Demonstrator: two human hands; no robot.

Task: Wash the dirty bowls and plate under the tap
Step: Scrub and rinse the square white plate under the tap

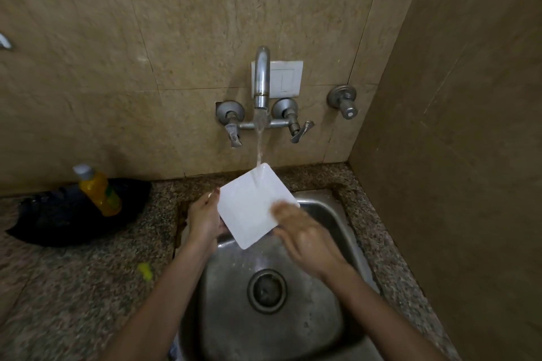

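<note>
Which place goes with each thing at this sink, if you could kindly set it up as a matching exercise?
1 white square plate
2 yellow plastic bottle
3 round metal drain
4 curved metal tap

A on the beige wall
B at the bottom of the steel sink
C left of the sink
D under the running water

Pairs: 1-D, 2-C, 3-B, 4-A

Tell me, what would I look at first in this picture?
The square white plate in the middle, held over the steel sink with water from the wall tap pouring onto it. The left hand grips its left edge, and the blurred right hand touches its right side. Next, the yellow bottle on the counter at the left.
</note>
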